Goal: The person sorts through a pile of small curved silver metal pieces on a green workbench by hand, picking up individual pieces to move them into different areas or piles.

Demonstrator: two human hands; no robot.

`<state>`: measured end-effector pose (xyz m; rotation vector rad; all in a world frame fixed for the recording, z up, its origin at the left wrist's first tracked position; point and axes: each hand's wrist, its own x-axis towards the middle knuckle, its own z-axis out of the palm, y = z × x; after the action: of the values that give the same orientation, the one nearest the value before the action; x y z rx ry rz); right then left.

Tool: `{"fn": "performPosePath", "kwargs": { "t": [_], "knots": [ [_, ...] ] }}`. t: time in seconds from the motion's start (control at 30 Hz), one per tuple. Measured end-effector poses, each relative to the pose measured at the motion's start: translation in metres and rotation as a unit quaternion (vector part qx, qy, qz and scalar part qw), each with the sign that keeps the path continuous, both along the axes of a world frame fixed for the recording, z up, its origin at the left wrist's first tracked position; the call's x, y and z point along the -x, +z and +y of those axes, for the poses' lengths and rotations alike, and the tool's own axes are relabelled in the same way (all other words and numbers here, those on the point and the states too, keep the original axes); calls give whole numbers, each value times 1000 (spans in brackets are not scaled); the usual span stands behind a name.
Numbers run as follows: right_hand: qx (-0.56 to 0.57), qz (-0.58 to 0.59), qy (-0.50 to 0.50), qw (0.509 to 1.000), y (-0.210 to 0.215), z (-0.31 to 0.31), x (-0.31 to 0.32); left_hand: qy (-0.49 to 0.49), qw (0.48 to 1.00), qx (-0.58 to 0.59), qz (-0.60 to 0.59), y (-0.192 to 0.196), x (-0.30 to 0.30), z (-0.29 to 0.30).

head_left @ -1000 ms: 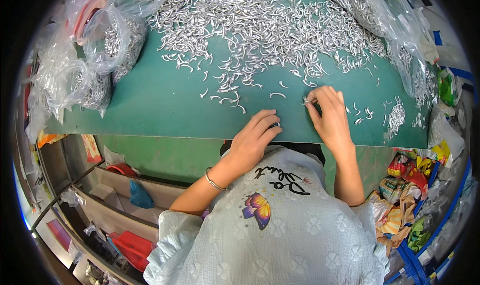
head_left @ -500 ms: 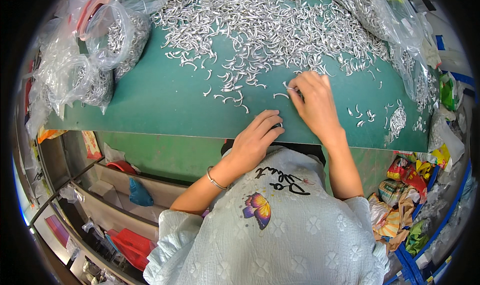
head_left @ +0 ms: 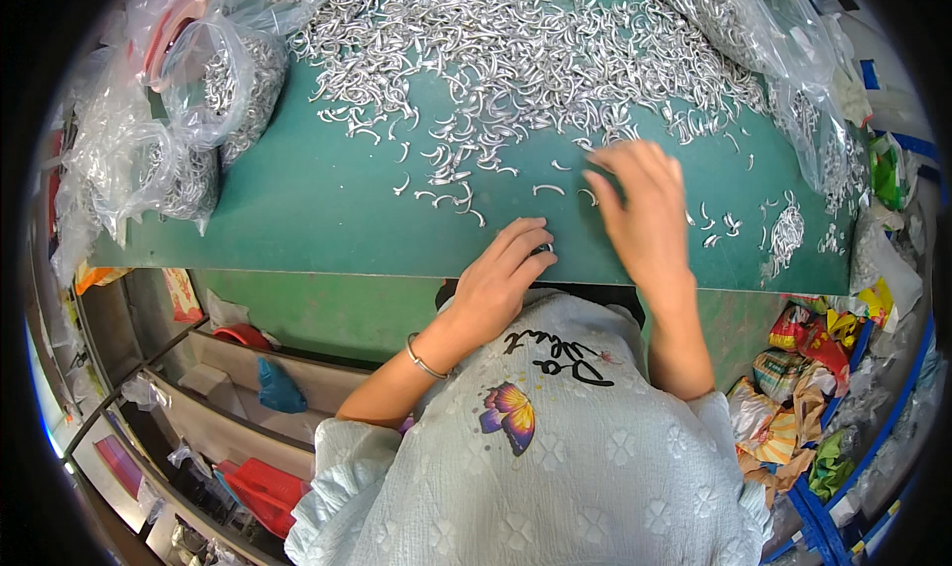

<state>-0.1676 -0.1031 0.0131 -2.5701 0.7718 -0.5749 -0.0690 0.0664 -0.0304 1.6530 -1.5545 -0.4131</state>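
Small curved silver metal pieces (head_left: 476, 55) lie in a broad heap over the far part of the green tabletop (head_left: 327, 219). My right hand (head_left: 645, 209) hovers at the near fringe of the heap, slightly blurred, thumb and fingers apart, with nothing visible between them. A few loose curved pieces (head_left: 548, 189) lie just left of it. At the table's near edge my left hand (head_left: 504, 270) rests with its fingers curled toward the thumb. A small silver glint shows by its fingertips; what it holds is mostly hidden.
Clear plastic bags of the same pieces stand on the left (head_left: 188, 174) and at the far right (head_left: 714, 15). A small separate pile (head_left: 786, 234) lies on the right side of the table. Below are a shelf with a red basket (head_left: 263, 492) and colourful packaging (head_left: 783, 377).
My right hand has opened its pinch and moved slightly right, away from the loose pieces. An additional piece shows near its fingers. My left hand has stayed nearly in place.
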Motion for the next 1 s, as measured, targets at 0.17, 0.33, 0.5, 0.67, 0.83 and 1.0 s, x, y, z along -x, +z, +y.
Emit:
{"fn": "performPosePath", "kwargs": {
  "t": [0.17, 0.33, 0.5, 0.67, 0.83, 1.0],
  "knots": [
    [3, 32, 48, 998, -20, -3, -15, -3, 1000, 0, -2, -2, 0, 0],
    [15, 110, -47, 993, 3, -7, 49, 7, 1000, -6, 3, -1, 2, 1],
    [20, 50, -54, 997, 7, -7, 37, 4, 1000, -2, -4, -1, 1, 0],
    [47, 10, -16, 999, -26, -15, -14, 2, 1000, 2, -7, 2, -1, -2],
    [32, 52, -29, 998, -11, -8, 18, 4, 1000, -5, -8, -2, 0, 0],
    [16, 90, -113, 989, -5, -9, 71, 3, 1000, -8, 7, -1, 1, 1]
  ]
}}
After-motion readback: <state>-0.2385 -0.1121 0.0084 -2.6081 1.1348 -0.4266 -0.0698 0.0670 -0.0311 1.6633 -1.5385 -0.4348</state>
